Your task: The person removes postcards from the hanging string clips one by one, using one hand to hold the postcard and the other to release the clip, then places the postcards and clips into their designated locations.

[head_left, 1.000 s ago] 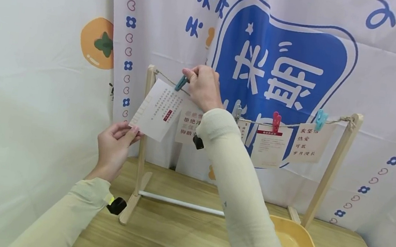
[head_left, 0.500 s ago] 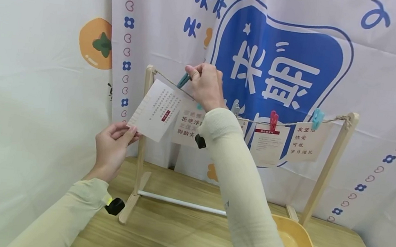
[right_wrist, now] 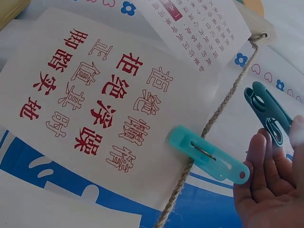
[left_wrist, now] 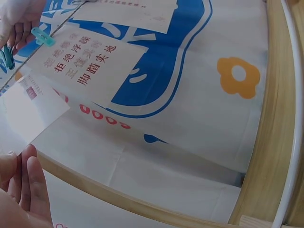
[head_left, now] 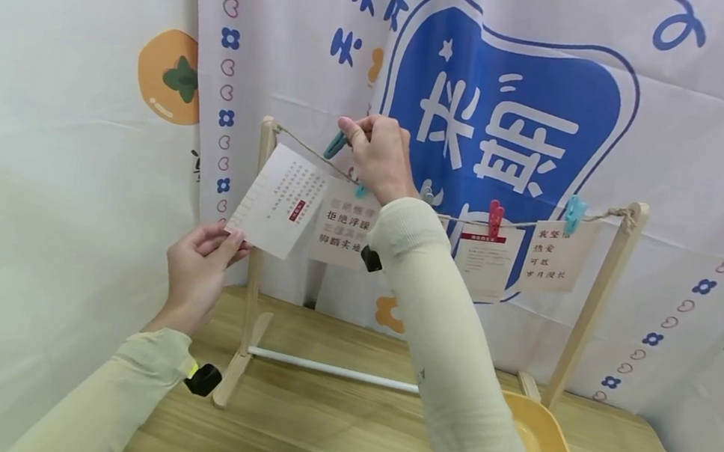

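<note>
My left hand point(head_left: 195, 273) pinches a white printed card point(head_left: 280, 201) by its lower left corner, beside the left post. The card is tilted, its upper edge near the rope point(head_left: 307, 148). Above the rope my right hand point(head_left: 380, 154) pinches a dark teal clothespin point(right_wrist: 268, 111) by its handle end. In the right wrist view this clothespin is apart from rope and card. Just below that hand, a light turquoise clothespin point(right_wrist: 209, 154) clips a card with red characters point(right_wrist: 90, 99) onto the rope. The left wrist view shows the left thumb and fingers point(left_wrist: 35, 183) at the white card's edge.
The wooden stand's left post point(head_left: 254, 266) and right post point(head_left: 597, 300) carry the rope. Farther right hang cards under a red clothespin point(head_left: 495, 218) and a turquoise clothespin point(head_left: 574, 214). A white rod point(head_left: 331, 368) runs low between the posts. A yellow tray point(head_left: 548, 422) lies front right.
The dark teal clothespin has come away from the white card's top edge, up and slightly right with my right hand. My left hand keeps its pinch on the card. The head view has shifted slightly.
</note>
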The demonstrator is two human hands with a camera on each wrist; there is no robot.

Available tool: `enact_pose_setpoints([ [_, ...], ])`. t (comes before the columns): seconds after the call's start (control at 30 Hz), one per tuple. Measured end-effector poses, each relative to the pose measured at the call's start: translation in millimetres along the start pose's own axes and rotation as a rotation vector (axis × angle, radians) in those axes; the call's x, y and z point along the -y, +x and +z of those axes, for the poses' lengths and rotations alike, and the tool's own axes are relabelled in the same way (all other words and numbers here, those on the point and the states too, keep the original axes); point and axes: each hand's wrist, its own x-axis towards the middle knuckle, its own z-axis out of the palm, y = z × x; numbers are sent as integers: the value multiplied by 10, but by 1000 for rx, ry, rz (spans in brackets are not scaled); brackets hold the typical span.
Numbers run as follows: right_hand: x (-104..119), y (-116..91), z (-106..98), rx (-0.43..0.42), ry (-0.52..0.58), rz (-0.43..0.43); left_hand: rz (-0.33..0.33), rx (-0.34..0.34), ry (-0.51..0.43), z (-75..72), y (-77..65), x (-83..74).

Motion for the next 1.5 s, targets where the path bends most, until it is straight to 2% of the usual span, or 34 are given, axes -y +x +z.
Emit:
enact_pose_setpoints([
  [0.23, -25, -21, -19, 8, 18, -21, -1, 0, -34, -35, -32, -2],
  [0.43, -35, -41, -38, -17, 42, -20, -5, 5, -32, -44, -52, -5],
  [0.73, -98, -81, -77, -39, 57, -50, -37, -10, -52, -62, -82, 19],
  [1.07, -195, -126, -118, -37, 64, -44, -34, -20, -85, -89, -114, 53],
  [1.5, -272, -228, -202, -15, 75, -88, -49, -30, -67, -144, -180, 108],
])
